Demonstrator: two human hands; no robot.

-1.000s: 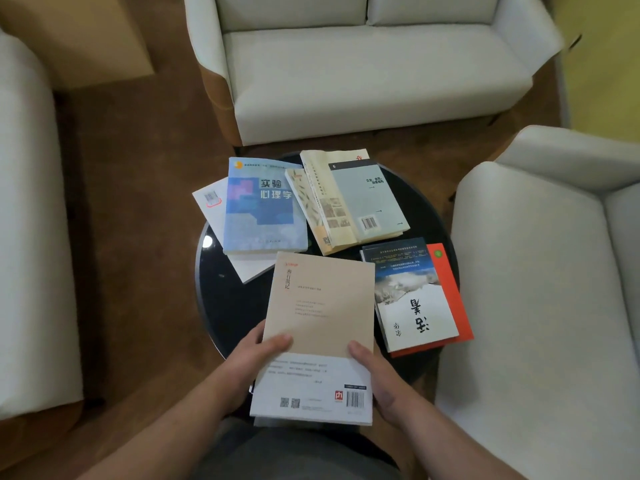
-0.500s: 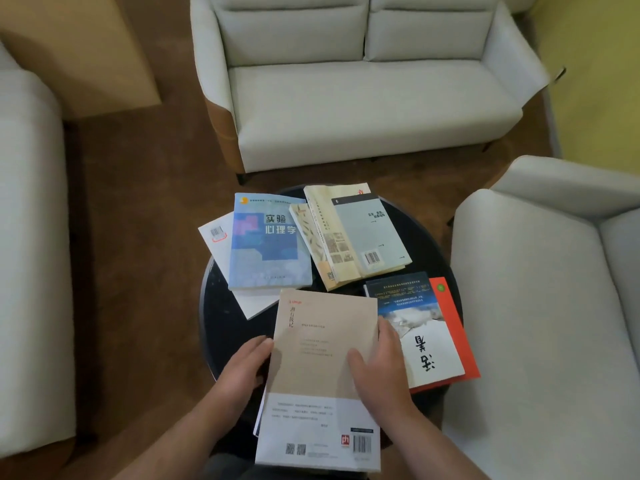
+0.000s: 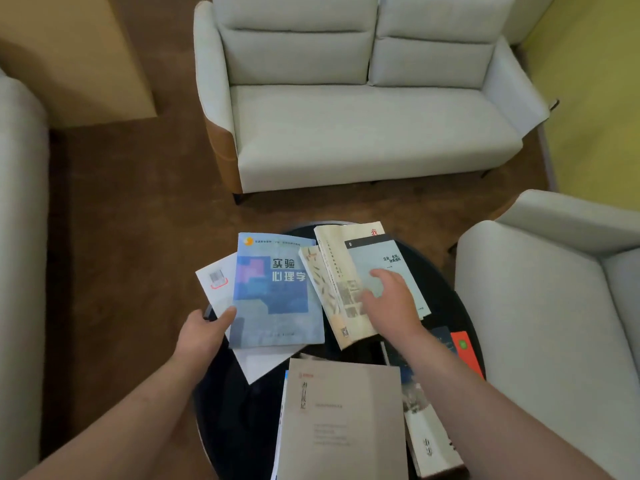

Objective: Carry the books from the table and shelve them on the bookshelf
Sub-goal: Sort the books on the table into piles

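Several books lie on a round black table (image 3: 446, 306). My left hand (image 3: 204, 332) holds the near left corner of a blue book (image 3: 275, 292), thumb on its cover; a white book (image 3: 218, 282) lies under it. My right hand (image 3: 388, 299) rests with straight fingers on a pale grey-blue book (image 3: 381, 261) that tops a stack with cream books (image 3: 332, 285). A beige book (image 3: 343, 420) lies nearest me. To its right sits a white-and-blue book (image 3: 429, 431) over a red one (image 3: 467, 351). No bookshelf is in view.
A white two-seat sofa (image 3: 363, 126) stands beyond the table. A white armchair (image 3: 554, 323) is close on the right and another white seat (image 3: 20, 237) on the left. A tan cabinet (image 3: 76, 53) stands at the far left. Brown carpet (image 3: 131, 209) surrounds the table.
Both hands let go of the beige book and reached forward: the left to the blue book, the right onto the grey-blue stack. The view tilted up.
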